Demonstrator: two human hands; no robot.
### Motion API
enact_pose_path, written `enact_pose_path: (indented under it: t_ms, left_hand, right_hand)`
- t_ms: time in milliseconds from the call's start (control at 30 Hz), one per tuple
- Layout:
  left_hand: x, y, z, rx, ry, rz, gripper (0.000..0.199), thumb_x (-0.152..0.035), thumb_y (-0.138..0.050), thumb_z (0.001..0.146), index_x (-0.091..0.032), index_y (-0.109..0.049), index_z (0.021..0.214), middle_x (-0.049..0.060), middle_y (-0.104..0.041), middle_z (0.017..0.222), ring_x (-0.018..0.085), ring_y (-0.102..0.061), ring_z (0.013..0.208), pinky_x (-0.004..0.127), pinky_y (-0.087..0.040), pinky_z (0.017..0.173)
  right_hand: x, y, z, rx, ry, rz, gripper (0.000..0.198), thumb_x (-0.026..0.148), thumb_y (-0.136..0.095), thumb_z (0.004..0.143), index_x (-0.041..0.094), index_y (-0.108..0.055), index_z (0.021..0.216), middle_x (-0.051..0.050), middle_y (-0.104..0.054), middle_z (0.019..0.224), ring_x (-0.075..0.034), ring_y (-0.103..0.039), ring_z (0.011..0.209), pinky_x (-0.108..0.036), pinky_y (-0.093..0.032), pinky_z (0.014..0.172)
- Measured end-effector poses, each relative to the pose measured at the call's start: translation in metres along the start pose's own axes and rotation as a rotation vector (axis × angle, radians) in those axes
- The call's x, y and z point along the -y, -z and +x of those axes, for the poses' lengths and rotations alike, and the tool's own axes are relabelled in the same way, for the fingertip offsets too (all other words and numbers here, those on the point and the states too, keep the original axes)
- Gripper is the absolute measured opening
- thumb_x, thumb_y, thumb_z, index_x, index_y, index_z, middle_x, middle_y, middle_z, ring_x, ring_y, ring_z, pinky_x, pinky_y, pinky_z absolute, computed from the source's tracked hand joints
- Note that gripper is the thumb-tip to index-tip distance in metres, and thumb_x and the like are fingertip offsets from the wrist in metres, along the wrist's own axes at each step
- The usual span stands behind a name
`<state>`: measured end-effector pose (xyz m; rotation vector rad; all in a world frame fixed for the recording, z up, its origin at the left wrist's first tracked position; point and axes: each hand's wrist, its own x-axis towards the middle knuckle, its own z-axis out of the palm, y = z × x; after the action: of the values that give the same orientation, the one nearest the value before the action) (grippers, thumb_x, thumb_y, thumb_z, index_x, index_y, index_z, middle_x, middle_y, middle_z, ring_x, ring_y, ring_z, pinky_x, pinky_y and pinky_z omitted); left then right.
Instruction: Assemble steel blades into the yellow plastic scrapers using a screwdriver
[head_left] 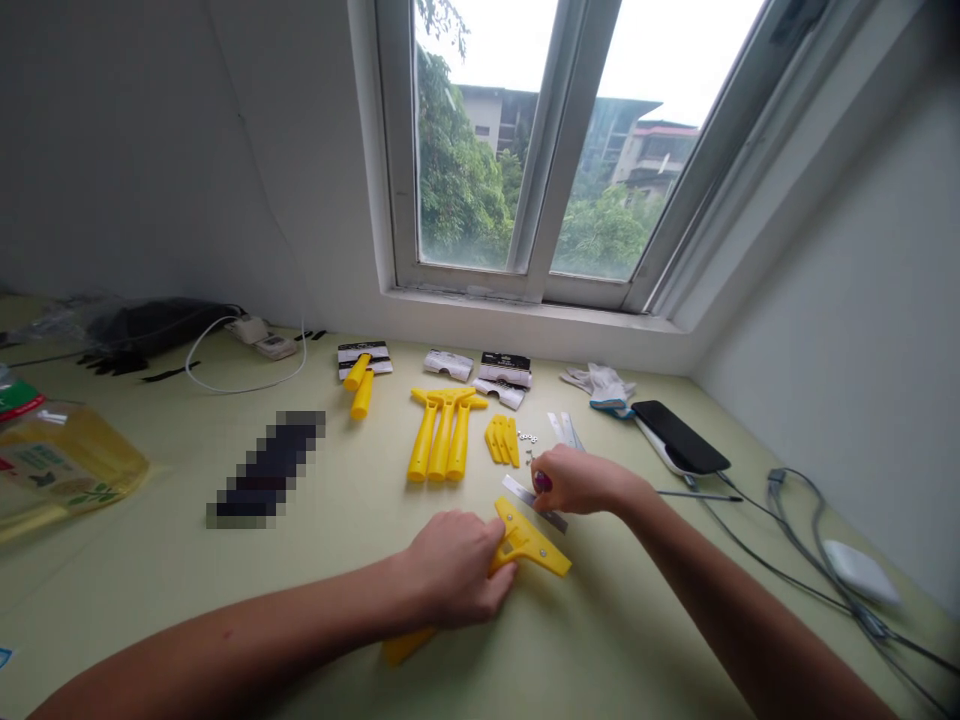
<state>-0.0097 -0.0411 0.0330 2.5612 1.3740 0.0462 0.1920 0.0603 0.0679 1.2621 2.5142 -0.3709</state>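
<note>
My left hand (456, 568) is closed around a yellow plastic scraper (541, 550), its wide head pointing right and its handle end showing below my wrist. Small screws sit in the head. Just beyond the head, my right hand (568, 477) pinches a thin metal blade (517, 491); I cannot tell whether blade and head touch. Farther off lie yellow scraper handles (437, 437) side by side, yellow plastic head pieces (501, 440), small nuts (528, 437) and more metal blades (561, 429).
Two yellow tubes (361, 394) and printed packaging cards (504, 370) lie toward the window. White gloves (602, 385), a black phone (681, 437) and grey cables (806, 530) are at right. An oil bottle (67, 455) and a pixelated dark object (268, 468) are at left.
</note>
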Motion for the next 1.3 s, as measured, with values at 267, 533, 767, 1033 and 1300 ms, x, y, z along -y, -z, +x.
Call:
enact_pose_path:
  t_ms: [267, 533, 767, 1033, 1300]
  left_hand:
    - [-0.002, -0.004, 0.002, -0.003, 0.022, 0.031, 0.033, -0.048, -0.035, 0.088, -0.021, -0.054, 0.086, 0.009, -0.067, 0.080, 0.027, -0.064, 0.070, 0.035, -0.049, 0.060]
    - [-0.001, -0.007, 0.001, -0.006, 0.031, 0.026, 0.032, -0.048, -0.035, 0.088, -0.022, -0.054, 0.086, 0.009, -0.067, 0.080, 0.026, -0.064, 0.071, 0.035, -0.048, 0.062]
    - [-0.001, -0.007, 0.001, 0.001, 0.036, 0.009, 0.031, -0.047, -0.036, 0.088, -0.021, -0.054, 0.086, 0.009, -0.067, 0.080, 0.026, -0.064, 0.071, 0.035, -0.048, 0.062]
    - [-0.003, -0.006, 0.001, 0.012, 0.041, 0.013, 0.031, -0.046, -0.036, 0.088, -0.021, -0.054, 0.086, 0.009, -0.067, 0.081, 0.026, -0.064, 0.072, 0.035, -0.047, 0.062]
    - [-0.001, -0.008, 0.001, -0.002, 0.013, 0.027, 0.029, -0.046, -0.035, 0.088, -0.022, -0.052, 0.085, 0.008, -0.066, 0.078, 0.026, -0.063, 0.070, 0.035, -0.047, 0.060]
  right_hand:
    - [-0.005, -0.016, 0.005, 0.004, -0.075, 0.102, 0.026, 0.040, -0.064, 0.063, 0.018, -0.071, 0.075, -0.006, -0.068, 0.072, -0.016, -0.055, 0.057, -0.024, -0.032, 0.043]
    - [-0.011, -0.015, 0.003, 0.054, -0.102, 0.144, 0.026, 0.038, -0.066, 0.058, 0.019, -0.072, 0.075, -0.003, -0.068, 0.071, -0.015, -0.056, 0.057, -0.024, -0.034, 0.043]
    - [-0.019, -0.012, -0.006, 0.092, -0.120, 0.162, 0.027, 0.041, -0.068, 0.057, 0.021, -0.071, 0.074, -0.001, -0.065, 0.069, -0.015, -0.054, 0.058, -0.024, -0.034, 0.045]
    - [-0.030, -0.006, -0.010, 0.094, -0.034, 0.289, 0.025, 0.036, -0.072, 0.057, 0.020, -0.066, 0.075, 0.002, -0.063, 0.071, -0.013, -0.054, 0.064, -0.022, -0.035, 0.051]
    - [-0.090, 0.004, -0.014, -0.244, -0.320, 0.350, 0.014, 0.027, -0.061, 0.072, 0.019, -0.060, 0.084, -0.002, -0.066, 0.082, -0.013, -0.058, 0.073, -0.020, -0.039, 0.057]
